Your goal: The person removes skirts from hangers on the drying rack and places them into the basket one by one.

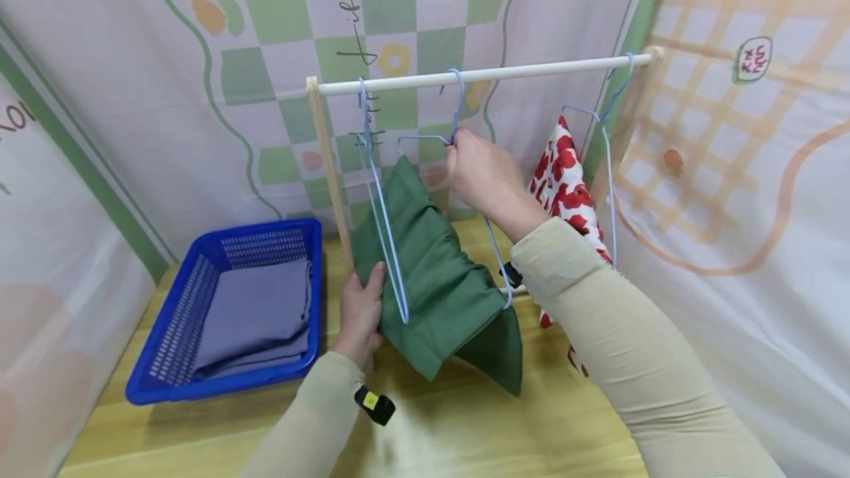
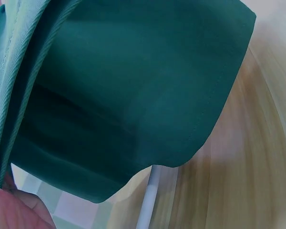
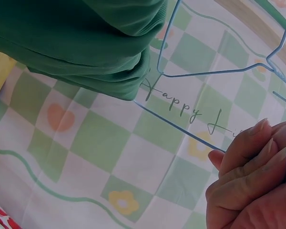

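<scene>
A green cloth [image 1: 432, 271] hangs draped over a light blue wire hanger [image 1: 461, 98], whose hook is on the white rail [image 1: 541, 70]. My right hand [image 1: 485, 175] grips this hanger at its neck, just under the hook; the right wrist view shows the fingers [image 3: 248, 176] curled round the wire. With the thumb on top, my left hand [image 1: 361, 312] pinches the cloth's left edge. In the left wrist view the cloth [image 2: 133, 86] covers most of the scene and hides part of that hand. Another blue hanger [image 1: 363, 105] hangs bare in front of the cloth's left part.
A blue basket [image 1: 316, 271] on the wooden table [image 1: 538, 426] holds folded grey-purple cloth [image 1: 255, 308]. At the rail's right end, a red-flowered white cloth [image 1: 567, 190] hangs on another hanger [image 1: 609, 161]. Wooden posts [image 1: 332, 175] support the rail; printed curtains surround the table.
</scene>
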### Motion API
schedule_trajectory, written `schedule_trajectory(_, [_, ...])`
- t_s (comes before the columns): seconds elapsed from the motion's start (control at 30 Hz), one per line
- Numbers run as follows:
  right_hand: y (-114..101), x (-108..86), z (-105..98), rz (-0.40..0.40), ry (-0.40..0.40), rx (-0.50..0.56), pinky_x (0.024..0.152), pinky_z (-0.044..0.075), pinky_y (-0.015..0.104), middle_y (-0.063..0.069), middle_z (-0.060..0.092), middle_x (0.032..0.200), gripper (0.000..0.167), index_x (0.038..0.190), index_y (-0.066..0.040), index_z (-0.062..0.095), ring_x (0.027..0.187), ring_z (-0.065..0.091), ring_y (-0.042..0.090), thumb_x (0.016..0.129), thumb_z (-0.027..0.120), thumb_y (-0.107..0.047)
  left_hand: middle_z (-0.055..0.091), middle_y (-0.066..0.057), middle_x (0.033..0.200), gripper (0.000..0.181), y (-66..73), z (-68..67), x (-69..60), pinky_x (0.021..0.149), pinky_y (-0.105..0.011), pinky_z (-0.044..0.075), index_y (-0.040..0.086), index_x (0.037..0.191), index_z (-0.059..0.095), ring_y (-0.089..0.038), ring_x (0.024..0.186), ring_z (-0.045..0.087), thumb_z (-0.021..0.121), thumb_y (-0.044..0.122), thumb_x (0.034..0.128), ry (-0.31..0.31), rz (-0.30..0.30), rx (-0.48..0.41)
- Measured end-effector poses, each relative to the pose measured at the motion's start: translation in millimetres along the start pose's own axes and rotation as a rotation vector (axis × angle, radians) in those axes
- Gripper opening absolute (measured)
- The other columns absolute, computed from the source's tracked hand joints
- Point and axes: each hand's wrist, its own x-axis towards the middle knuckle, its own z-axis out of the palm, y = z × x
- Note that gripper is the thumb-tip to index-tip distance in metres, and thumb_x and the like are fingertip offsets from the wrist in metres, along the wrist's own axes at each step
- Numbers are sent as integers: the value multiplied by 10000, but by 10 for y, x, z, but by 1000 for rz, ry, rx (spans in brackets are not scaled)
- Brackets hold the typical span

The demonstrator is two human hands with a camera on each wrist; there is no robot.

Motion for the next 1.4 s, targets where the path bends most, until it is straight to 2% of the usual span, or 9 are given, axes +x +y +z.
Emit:
schedule_trajectory(0.2, [29, -9, -10, -9, -1, 4, 809, 521, 515, 146, 641, 1030, 318, 1173, -48, 573, 891, 596, 333, 1116, 351, -269, 644, -97, 1192, 511, 3, -17, -44, 782, -318, 608, 65, 1386, 560, -150, 936, 669, 660, 418, 1030, -1, 10, 35])
schedule_trajectory(0.37, [53, -4, -20, -7, -9, 5, 829, 522, 521, 146, 646, 1040, 323, 1193, -51, 574, 906, 602, 336, 1120, 352, -274, 644, -110, 1228, 530, 0, -34, -68, 805, -337, 608, 87, 1397, 566, -172, 979, 668, 666, 447, 1021, -2, 6, 60])
schedule_trajectory(0.53, [61, -3, -31, 5, -23, -1, 818, 522, 508, 144, 638, 1036, 334, 1223, -54, 566, 905, 602, 336, 1124, 343, -282, 647, -106, 1219, 503, 15, -59, -80, 792, -341, 611, 103, 1385, 571, -179, 972, 674, 670, 436, 1021, -6, -3, 58])
schedule_trajectory(0.77, [56, -10, -34, 14, -29, 3, 769, 519, 473, 136, 639, 1006, 332, 1234, -64, 564, 872, 605, 325, 1129, 340, -286, 649, -79, 1142, 482, 65, -97, -93, 767, -304, 607, 63, 1349, 574, -146, 916, 671, 681, 401, 1021, -8, 8, 36])
schedule_trajectory(1.07, [58, -21, -56, 21, -38, -6, 745, 513, 463, 136, 638, 1003, 323, 1227, -65, 555, 855, 604, 322, 1129, 344, -289, 632, -92, 1229, 494, 178, -140, -158, 871, -319, 594, 71, 1370, 566, -181, 1050, 651, 657, 421, 1033, -25, 2, 37])
schedule_trajectory(1.27, [76, -22, -67, 22, -37, -1, 749, 510, 471, 135, 637, 1003, 304, 1206, -68, 554, 862, 601, 326, 1126, 358, -285, 608, -92, 1300, 513, 246, -135, -219, 921, -300, 572, 81, 1400, 550, -191, 1123, 625, 644, 433, 1038, -35, 30, 18])
schedule_trajectory(1.4, [97, -19, -74, 27, -38, -6, 761, 508, 482, 135, 629, 993, 297, 1189, -70, 554, 868, 594, 330, 1123, 359, -283, 608, -77, 1313, 486, 283, -107, -259, 928, -275, 567, 90, 1399, 562, -173, 1133, 623, 644, 410, 1042, -16, 50, -9])
